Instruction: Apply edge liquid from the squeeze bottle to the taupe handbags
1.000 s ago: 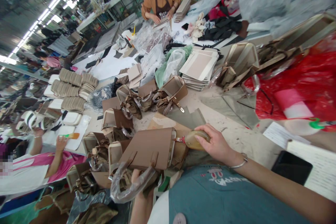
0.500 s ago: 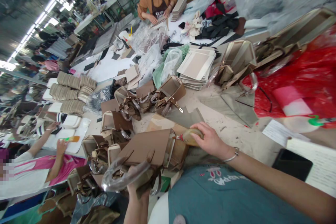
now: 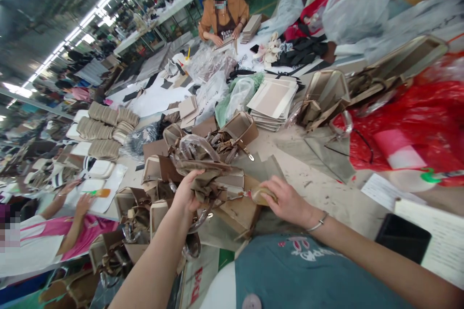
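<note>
The left hand (image 3: 188,193) has its grip closed on the bunched olive-brown fabric of a brown handbag with clear-wrapped handles (image 3: 206,186), held over the left end of a brown cardboard box (image 3: 237,215). The right hand (image 3: 290,203) has its grip curled round an amber squeeze bottle with a red-based nozzle (image 3: 258,197), above the same box; the nozzle points at the handbag's edge, though whether it touches cannot be told. On the pale counter (image 3: 295,169), a stack of beige rectangular panels (image 3: 273,99) stands beyond the box, and a black phone (image 3: 402,237) lies to its right.
</note>
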Motion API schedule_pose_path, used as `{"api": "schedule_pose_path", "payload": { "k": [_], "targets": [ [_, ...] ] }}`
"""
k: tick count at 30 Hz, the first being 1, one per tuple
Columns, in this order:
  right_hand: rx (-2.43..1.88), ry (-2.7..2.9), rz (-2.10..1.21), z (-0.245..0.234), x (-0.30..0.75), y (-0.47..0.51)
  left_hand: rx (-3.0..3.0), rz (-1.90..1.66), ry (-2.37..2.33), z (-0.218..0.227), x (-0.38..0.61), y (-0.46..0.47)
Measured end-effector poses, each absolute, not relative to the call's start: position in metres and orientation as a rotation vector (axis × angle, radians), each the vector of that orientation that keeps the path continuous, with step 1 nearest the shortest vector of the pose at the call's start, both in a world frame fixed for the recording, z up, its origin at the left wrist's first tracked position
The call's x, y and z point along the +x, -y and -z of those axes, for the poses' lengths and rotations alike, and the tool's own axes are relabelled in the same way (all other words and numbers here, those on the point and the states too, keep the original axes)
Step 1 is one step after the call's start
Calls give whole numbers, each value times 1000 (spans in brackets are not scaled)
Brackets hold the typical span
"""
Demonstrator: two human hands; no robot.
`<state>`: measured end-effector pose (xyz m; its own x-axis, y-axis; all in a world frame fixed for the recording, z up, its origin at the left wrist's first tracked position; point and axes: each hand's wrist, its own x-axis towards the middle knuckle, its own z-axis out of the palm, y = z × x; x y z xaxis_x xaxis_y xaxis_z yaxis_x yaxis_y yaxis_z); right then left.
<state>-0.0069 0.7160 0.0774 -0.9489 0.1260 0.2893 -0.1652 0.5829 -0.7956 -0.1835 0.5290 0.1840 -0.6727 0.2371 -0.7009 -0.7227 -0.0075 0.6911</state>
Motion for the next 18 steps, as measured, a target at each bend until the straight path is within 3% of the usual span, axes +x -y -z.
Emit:
{"api": "schedule_pose_path", "payload": {
  "k": [18],
  "targets": [
    [121,2467,-1012,-67,7,-718,-410,-1714,-1625,-178,-209,-560]
  ]
}}
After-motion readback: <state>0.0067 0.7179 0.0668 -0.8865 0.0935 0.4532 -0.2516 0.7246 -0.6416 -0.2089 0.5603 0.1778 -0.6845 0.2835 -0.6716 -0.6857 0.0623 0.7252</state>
